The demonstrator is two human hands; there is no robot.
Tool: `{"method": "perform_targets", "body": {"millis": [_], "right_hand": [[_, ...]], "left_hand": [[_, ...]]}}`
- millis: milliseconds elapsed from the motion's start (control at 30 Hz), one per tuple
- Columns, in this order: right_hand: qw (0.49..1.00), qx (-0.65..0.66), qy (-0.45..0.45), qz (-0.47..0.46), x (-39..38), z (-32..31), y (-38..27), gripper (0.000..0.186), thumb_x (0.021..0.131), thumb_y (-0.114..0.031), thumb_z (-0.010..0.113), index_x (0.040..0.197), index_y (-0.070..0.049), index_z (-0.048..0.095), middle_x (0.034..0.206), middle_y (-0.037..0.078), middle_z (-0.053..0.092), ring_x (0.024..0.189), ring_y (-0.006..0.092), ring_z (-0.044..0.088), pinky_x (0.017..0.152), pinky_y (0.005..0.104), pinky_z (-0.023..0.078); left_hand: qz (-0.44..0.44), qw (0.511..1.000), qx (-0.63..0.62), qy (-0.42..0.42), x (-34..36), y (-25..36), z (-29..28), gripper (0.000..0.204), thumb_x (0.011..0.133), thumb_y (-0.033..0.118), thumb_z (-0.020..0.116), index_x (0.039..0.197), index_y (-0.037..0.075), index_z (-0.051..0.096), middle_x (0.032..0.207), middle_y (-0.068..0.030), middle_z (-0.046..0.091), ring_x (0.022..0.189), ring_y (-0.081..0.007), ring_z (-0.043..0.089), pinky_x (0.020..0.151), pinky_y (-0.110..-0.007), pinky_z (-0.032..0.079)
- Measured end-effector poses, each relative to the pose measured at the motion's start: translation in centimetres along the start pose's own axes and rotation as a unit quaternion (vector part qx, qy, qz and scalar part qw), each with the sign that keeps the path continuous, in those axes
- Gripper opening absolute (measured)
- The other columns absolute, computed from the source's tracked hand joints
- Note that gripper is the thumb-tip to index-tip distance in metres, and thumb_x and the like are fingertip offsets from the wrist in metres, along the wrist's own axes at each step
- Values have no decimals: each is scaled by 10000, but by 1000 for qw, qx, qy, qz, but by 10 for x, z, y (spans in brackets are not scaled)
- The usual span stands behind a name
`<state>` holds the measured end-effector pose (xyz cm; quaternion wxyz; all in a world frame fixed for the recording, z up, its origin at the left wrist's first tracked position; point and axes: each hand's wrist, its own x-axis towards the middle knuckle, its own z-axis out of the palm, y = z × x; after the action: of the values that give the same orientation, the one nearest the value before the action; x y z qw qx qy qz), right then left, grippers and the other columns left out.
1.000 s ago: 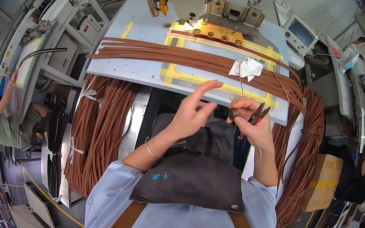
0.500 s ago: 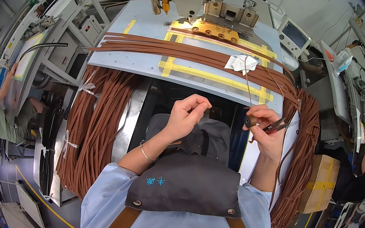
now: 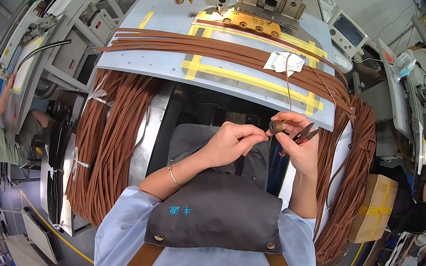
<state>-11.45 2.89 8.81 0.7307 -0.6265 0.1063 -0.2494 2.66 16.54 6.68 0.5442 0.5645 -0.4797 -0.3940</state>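
Observation:
Over my lap, my right hand (image 3: 301,151) grips a small round brown bobbin (image 3: 275,127) between thumb and fingers. Thread snips (image 3: 307,133) with dark blades and a red part are tucked in the same hand, blades pointing outward. My left hand (image 3: 235,145) is pinched, its fingertips meeting the bobbin's left side; whatever lies in the pinch is too small to make out. A thin brown cord (image 3: 288,89) hangs over the table edge above my right hand. Its upper end crosses a crumpled white cloth (image 3: 282,62) lying on brown straps (image 3: 207,50).
Beyond the straps stands a sewing machine (image 3: 270,3) on a pale table (image 3: 141,62) marked with yellow tape. Strap bundles hang at left (image 3: 107,157) and right (image 3: 349,178). A cardboard box (image 3: 375,208) stands at right. A person (image 3: 6,130) works at far left.
My left hand has moved right and my right hand slightly left, so the fingertips now meet at the bobbin. The bobbin and snips stayed in my right hand.

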Motion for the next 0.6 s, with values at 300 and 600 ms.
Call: {"method": "perform_targets", "body": {"millis": [300, 600], "right_hand": [[984, -130, 66, -100, 19, -2, 13, 286, 770, 83, 607, 1047, 50, 546, 1034, 111, 565, 894, 187, 615, 745, 265, 530], [999, 27, 36, -28, 26, -13, 21, 277, 766, 83, 608, 1030, 48, 530, 1056, 138, 547, 899, 204, 610, 787, 334, 522]], "left_hand": [[61, 997, -12, -55, -6, 0, -5, 97, 828, 71, 593, 862, -7, 640, 728, -75, 649, 603, -125, 588, 550, -234, 446], [51, 990, 108, -72, -2, -23, -18, 115, 800, 130, 616, 838, 26, 647, 717, -113, 640, 612, -258, 611, 564, -312, 468]]}}
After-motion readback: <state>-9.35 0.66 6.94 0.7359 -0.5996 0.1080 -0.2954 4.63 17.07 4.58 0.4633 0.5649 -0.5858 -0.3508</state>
